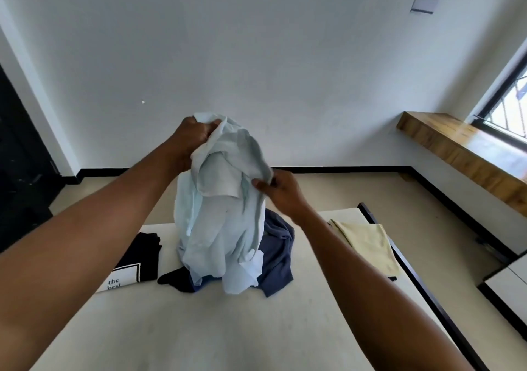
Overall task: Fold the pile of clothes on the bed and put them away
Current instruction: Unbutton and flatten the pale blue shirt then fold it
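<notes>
A pale blue shirt (219, 222) hangs bunched above the bed (228, 328). My left hand (191, 136) grips its top, fist closed around the cloth. My right hand (281, 189) pinches an edge of the same shirt lower on its right side. The shirt's hem still trails onto a crumpled dark blue garment (278, 256) lying on the mattress behind it. A folded black T-shirt with a white printed panel (137, 262) rests on the bed to the left. On the right side of the bed lies a folded pale yellow garment (368, 245).
The bed has a dark frame edge (422, 293) along its right side. A wooden window ledge (456, 148) runs along the right wall under a barred window. A white cabinet corner (507, 282) stands at the far right. White wall lies ahead.
</notes>
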`<state>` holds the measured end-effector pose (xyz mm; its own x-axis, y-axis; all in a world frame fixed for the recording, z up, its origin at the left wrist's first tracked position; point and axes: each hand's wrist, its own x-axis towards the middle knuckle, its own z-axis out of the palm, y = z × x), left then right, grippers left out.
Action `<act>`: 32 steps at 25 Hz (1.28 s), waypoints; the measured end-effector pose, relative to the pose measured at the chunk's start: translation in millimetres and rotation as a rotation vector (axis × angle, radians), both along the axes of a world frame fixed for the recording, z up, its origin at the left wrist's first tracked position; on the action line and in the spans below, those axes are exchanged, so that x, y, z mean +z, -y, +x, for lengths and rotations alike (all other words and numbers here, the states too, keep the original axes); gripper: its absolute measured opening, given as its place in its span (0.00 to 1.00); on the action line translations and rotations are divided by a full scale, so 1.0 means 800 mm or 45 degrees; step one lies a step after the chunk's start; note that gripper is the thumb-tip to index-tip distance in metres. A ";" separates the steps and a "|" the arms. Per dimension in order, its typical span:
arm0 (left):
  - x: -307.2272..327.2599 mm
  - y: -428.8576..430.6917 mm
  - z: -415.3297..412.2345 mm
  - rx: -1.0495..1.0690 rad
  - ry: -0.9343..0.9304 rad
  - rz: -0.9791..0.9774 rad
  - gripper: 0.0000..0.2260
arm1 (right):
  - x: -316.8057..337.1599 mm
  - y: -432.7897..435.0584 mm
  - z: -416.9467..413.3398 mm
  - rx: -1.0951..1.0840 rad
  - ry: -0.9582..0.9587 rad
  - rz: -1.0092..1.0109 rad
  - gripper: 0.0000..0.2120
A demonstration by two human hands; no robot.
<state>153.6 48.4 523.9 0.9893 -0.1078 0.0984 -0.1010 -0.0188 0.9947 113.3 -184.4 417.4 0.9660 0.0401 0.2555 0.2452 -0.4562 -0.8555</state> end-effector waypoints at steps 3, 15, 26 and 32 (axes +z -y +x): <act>0.000 -0.045 0.012 -0.054 -0.238 0.217 0.13 | 0.063 0.007 0.001 0.076 -0.175 0.398 0.15; 0.071 -0.029 -0.014 -0.618 0.097 0.901 0.25 | 0.188 -0.047 0.002 0.508 -0.202 0.338 0.13; 0.077 -0.072 -0.006 -0.764 0.056 0.592 0.13 | 0.079 0.038 0.011 0.366 -0.470 -0.084 0.34; 0.056 -0.117 0.021 -0.442 0.020 1.095 0.05 | 0.160 0.033 0.035 0.342 -0.168 0.095 0.18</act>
<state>170.0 142.0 568.4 0.8873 -0.4395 -0.1398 -0.2519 -0.7158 0.6513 141.3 -210.8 545.2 0.9484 0.2844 0.1402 0.2329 -0.3249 -0.9166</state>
